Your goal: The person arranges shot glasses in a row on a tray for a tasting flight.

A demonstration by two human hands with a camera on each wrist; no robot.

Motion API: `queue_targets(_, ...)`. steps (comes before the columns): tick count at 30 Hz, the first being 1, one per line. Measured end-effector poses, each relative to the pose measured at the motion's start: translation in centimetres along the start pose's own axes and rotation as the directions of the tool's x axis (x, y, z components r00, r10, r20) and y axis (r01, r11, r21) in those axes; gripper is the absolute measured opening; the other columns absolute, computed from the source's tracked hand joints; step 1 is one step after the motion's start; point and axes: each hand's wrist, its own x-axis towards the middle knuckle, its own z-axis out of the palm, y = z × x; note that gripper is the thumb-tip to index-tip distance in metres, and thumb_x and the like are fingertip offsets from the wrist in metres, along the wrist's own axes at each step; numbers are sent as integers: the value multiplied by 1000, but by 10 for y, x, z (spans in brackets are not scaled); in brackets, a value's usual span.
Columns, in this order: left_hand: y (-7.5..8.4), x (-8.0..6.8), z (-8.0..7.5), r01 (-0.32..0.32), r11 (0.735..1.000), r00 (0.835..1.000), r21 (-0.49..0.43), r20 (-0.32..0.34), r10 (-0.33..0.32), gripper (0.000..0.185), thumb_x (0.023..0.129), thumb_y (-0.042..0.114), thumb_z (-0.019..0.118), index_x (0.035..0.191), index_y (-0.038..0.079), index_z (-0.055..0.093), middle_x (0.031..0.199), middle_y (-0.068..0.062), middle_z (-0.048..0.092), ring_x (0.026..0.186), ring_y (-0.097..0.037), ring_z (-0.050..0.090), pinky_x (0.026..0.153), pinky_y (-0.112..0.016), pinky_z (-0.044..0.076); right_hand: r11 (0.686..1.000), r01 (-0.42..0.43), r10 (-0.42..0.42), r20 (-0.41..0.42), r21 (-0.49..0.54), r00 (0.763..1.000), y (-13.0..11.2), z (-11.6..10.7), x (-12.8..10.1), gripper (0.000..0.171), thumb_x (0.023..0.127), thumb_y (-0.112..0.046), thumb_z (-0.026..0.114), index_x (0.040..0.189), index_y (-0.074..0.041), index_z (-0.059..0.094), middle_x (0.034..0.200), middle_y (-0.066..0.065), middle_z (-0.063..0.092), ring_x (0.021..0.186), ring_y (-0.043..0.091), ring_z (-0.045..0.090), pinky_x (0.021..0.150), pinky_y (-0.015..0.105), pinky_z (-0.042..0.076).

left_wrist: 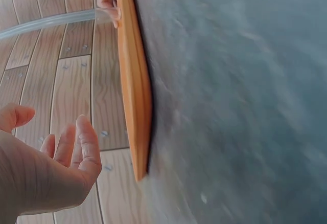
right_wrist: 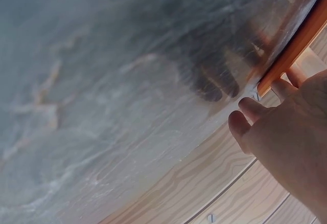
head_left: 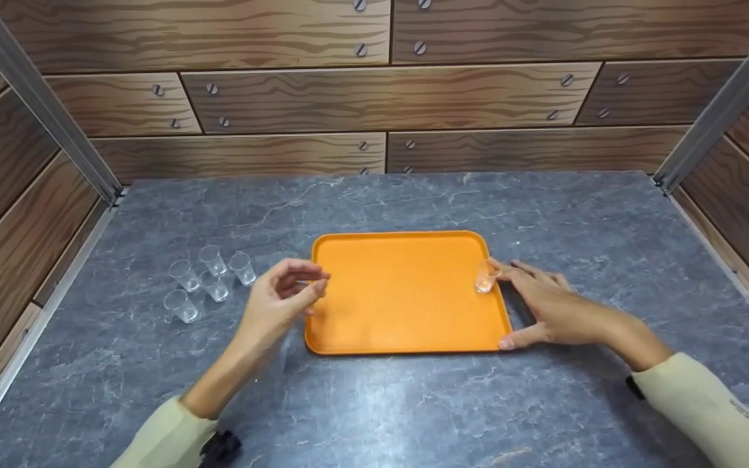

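An orange rectangular tray (head_left: 400,305) lies flat on the table between both hands. One small clear shot glass (head_left: 484,279) stands on it, at the right edge. My left hand (head_left: 277,296) hovers at the tray's left edge with fingers loosely bent and nothing in them; the left wrist view shows the same hand (left_wrist: 56,170) apart from the tray's side (left_wrist: 135,91). On the other side, my right hand (head_left: 553,315) is spread along the right edge, thumb at the near right corner and index finger beside the glass. Its fingertips reach the tray's rim (right_wrist: 294,50) in the right wrist view.
Several more clear shot glasses (head_left: 213,286) stand in a cluster on the table, left of my left hand. The grey marbled table (head_left: 374,403) is enclosed by a wood-patterned back wall (head_left: 374,97) and side walls, with metal posts (head_left: 56,123) at the corners.
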Motion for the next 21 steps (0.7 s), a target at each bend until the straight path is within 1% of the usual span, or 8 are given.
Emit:
queue_targets(5, -2, -8, -14, 7, 1000, 999, 30, -37, -6, 28, 92, 5, 76, 117, -2, 65, 115, -19, 71, 95, -34, 70, 69, -35, 62, 1000, 9, -9, -10, 8, 1000, 1, 0, 0, 87, 77, -68, 79, 145, -29, 41, 171, 6, 20, 152, 47, 20, 107, 74, 19)
queue_targets(10, -3, -15, -25, 12, 999, 996, 37, -88, -8, 24, 91, 4, 76, 114, 2, 67, 111, -18, 72, 90, -29, 71, 67, -34, 62, 1000, -9, 9, 0, 6, 1000, 2, 0, -1, 91, 77, -68, 79, 147, -28, 39, 171, 4, 19, 153, 45, 18, 109, 74, 17)
queue_targets(17, -5, -27, -38, 30, 998, 987, 53, -161, -21, 28, 92, 5, 76, 117, -3, 65, 108, -16, 71, 88, -25, 71, 68, -31, 61, 1000, -13, 13, 4, 3, 1000, 2, 0, -1, 97, 77, -69, 78, 152, -25, 35, 171, 4, 19, 153, 46, 17, 110, 76, 16)
queue_targets(21, -5, -33, -48, 36, 998, 978, 50, -206, -24, 30, 92, 4, 75, 118, -4, 64, 109, -16, 71, 89, -28, 71, 69, -32, 61, 1000, -10, 10, 6, 11, 1000, 2, 2, 0, 98, 77, -69, 78, 153, -25, 34, 171, 3, 18, 153, 45, 16, 110, 76, 15)
